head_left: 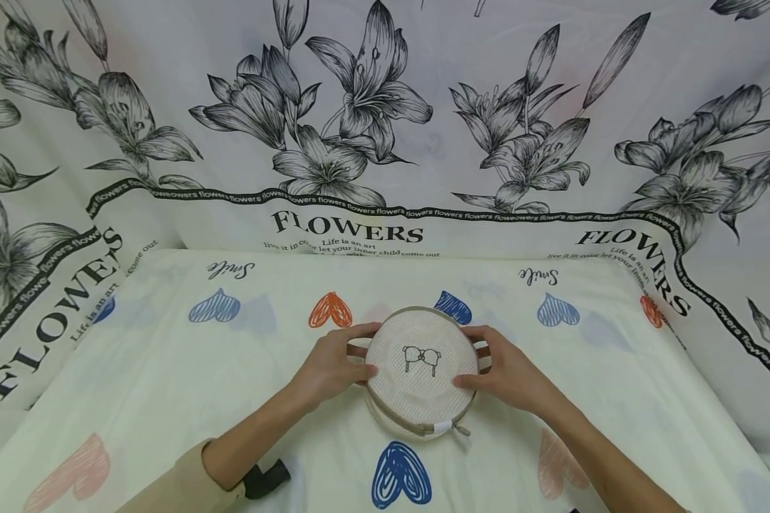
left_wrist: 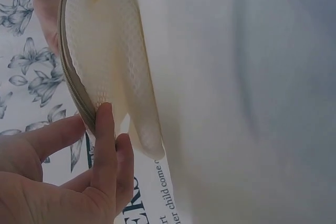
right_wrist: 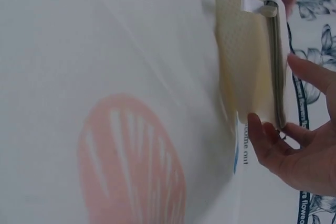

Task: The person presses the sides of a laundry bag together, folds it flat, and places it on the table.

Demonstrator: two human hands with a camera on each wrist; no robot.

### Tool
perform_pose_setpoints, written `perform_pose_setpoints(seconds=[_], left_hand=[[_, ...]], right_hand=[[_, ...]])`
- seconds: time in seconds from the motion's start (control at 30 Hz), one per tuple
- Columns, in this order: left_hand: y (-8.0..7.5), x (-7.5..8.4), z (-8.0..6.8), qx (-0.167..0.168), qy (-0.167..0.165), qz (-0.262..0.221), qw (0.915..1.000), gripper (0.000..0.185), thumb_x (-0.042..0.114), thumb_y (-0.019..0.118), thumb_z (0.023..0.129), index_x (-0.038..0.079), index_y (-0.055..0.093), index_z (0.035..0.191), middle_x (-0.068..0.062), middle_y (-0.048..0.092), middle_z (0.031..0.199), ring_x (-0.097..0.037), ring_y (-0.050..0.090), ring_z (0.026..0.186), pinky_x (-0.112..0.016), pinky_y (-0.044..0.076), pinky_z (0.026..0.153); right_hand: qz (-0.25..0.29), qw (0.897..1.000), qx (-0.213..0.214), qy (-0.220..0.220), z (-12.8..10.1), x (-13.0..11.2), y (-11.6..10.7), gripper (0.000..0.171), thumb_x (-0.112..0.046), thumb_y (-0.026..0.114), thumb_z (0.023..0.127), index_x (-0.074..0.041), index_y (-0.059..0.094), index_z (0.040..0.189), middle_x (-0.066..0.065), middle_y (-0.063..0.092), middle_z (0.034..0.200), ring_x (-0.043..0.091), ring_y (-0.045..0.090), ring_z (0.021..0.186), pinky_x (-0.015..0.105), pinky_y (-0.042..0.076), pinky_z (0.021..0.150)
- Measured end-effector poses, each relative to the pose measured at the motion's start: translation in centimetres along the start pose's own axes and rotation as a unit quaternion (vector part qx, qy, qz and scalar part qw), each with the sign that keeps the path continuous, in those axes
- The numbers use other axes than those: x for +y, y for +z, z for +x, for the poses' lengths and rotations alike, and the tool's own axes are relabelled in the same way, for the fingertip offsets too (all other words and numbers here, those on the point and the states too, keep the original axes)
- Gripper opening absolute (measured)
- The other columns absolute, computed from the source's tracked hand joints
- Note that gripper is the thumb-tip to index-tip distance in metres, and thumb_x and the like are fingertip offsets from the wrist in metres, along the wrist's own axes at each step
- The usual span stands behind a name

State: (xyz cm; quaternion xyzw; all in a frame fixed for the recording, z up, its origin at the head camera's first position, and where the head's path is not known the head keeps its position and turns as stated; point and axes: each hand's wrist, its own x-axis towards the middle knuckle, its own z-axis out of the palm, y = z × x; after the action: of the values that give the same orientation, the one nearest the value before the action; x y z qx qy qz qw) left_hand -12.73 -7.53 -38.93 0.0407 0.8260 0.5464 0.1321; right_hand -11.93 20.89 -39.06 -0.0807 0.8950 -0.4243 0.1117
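Observation:
A round cream mesh laundry bag with a beige zipper rim stands on the bed-like surface, a line drawing of a pair of glasses-like shapes on its top. My left hand grips its left edge, thumb on the top and fingers at the side below the rim. On the opposite edge my right hand holds it the same way. The zipper pull hangs at the front right beside a white tab. In the left wrist view the soft mesh side wall shows a fold beneath the zipper.
A white cloth with printed hearts covers the surface. Behind it hangs a white curtain with black lily prints and lettering. A black strap sits by the left sleeve.

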Motion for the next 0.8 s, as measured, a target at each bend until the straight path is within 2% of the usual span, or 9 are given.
perform_pose_setpoints(seconds=[0.23, 0.5, 0.67, 0.77, 0.8], left_hand=[[-0.1, -0.4, 0.0, -0.001, 0.007, 0.038, 0.9992, 0.065, -0.007, 0.079, 0.077, 0.01, 0.06, 0.137, -0.009, 0.061, 0.134, -0.025, 0.066, 0.105, -0.03, 0.06, 0.068], [-0.1, -1.0, 0.4, -0.001, 0.037, 0.097, 0.9946, 0.064, -0.003, 0.082, 0.076, 0.012, 0.062, 0.135, -0.005, 0.063, 0.132, -0.024, 0.067, 0.106, -0.028, 0.058, 0.07], [0.0, -1.0, 0.1, 0.003, 0.075, 0.141, 0.9872, 0.06, -0.002, 0.08, 0.078, 0.012, 0.063, 0.134, -0.006, 0.062, 0.133, -0.024, 0.065, 0.109, -0.027, 0.058, 0.074], [0.2, -0.7, -0.2, 0.0, 0.102, 0.163, 0.9814, 0.055, 0.004, 0.079, 0.083, 0.012, 0.062, 0.134, -0.006, 0.057, 0.138, -0.024, 0.061, 0.115, -0.03, 0.058, 0.082], [0.3, -0.7, -0.3, -0.002, 0.109, 0.178, 0.9779, 0.054, 0.008, 0.078, 0.085, 0.012, 0.061, 0.135, -0.006, 0.055, 0.14, -0.026, 0.059, 0.119, -0.033, 0.057, 0.087]], right_hand=[[0.0, 1.0, -0.01, 0.016, 0.0, -0.3, 0.2, 0.082, -0.024, 0.088, 0.076, -0.003, 0.045, 0.141, 0.014, 0.05, 0.142, 0.033, 0.057, 0.118, 0.035, 0.058, 0.084], [-0.001, 1.0, -0.016, 0.013, 0.1, -0.2, 0.3, 0.081, -0.019, 0.087, 0.076, 0.001, 0.044, 0.141, 0.016, 0.051, 0.139, 0.034, 0.058, 0.116, 0.034, 0.058, 0.083], [-0.013, 1.0, -0.014, 0.006, -0.1, -0.1, 0.4, 0.08, -0.022, 0.087, 0.077, -0.002, 0.045, 0.142, 0.016, 0.05, 0.138, 0.033, 0.059, 0.115, 0.032, 0.058, 0.08], [-0.055, 0.998, -0.004, -0.016, -0.4, -0.1, 0.4, 0.083, -0.03, 0.085, 0.079, -0.007, 0.043, 0.147, 0.015, 0.045, 0.145, 0.033, 0.06, 0.114, 0.036, 0.058, 0.084], [-0.077, 0.997, 0.001, -0.029, -0.5, 0.0, 0.4, 0.084, -0.034, 0.084, 0.08, -0.008, 0.042, 0.148, 0.014, 0.043, 0.149, 0.034, 0.058, 0.119, 0.04, 0.056, 0.089]])
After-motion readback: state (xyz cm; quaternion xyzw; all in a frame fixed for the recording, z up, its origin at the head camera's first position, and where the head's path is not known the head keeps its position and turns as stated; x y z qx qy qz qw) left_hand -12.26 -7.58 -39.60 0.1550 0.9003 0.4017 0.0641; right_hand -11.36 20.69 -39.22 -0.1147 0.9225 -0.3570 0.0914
